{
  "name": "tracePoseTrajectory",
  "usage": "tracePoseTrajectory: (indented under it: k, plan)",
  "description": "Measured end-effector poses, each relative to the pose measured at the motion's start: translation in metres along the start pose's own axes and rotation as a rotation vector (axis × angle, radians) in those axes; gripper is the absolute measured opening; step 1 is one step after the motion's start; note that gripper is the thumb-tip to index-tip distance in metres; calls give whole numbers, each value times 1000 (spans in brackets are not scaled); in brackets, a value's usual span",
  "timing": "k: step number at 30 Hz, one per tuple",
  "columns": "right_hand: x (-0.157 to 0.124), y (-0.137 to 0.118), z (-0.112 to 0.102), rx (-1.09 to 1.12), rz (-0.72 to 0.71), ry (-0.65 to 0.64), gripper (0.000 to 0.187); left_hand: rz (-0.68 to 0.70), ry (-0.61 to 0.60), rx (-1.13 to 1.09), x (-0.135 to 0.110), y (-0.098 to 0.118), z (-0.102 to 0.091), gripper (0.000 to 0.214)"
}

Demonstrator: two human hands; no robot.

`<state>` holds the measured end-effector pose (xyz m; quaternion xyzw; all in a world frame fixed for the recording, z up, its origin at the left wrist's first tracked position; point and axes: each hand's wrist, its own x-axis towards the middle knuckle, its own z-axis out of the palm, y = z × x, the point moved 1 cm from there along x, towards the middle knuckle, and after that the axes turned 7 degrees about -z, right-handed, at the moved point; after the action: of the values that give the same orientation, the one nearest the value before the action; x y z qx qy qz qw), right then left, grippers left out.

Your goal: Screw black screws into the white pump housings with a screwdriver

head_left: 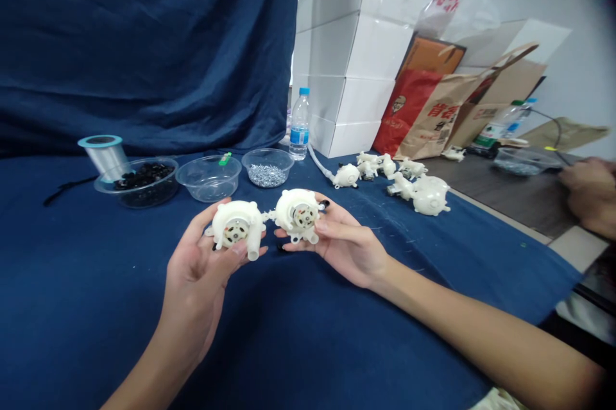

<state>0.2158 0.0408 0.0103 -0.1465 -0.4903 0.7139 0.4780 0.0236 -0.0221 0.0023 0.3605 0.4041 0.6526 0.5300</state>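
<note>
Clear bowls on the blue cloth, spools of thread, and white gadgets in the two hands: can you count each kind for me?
Clear bowls: 3
Spool: 1
White gadgets, one in each hand: 2
Total: 6

Dk blue curtain (pixel 144 44) hangs L, grey wall (pixel 580 67) bkgd R

A pale housing (pixel 233 211) partly hides the left hand (pixel 199 269); a co-worker's hand (pixel 586 188) at three o'clock is blurred.
</note>
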Motion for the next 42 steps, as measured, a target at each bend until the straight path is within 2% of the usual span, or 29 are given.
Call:
tracePoseTrajectory:
  k: [8,26,33,37,42]
  plan:
    - [-2,1,-1,-4,6,-2,51,31,-8,-6,2,-4,-2,66]
    - [-1,0,0,-1,12,2,47,-10,-5,-5,2,-1,0,66]
    - [2,-2,-4,38,9,60,25,-11,10,-2,2,-2,-1,68]
    - [13,-18,-20,58,-42,152,17,-35,35,-14,4,-4,-3,69]
    - [13,-75,-55,-22,-297,347,26,-99,53,-13,3,-7,-7,57]
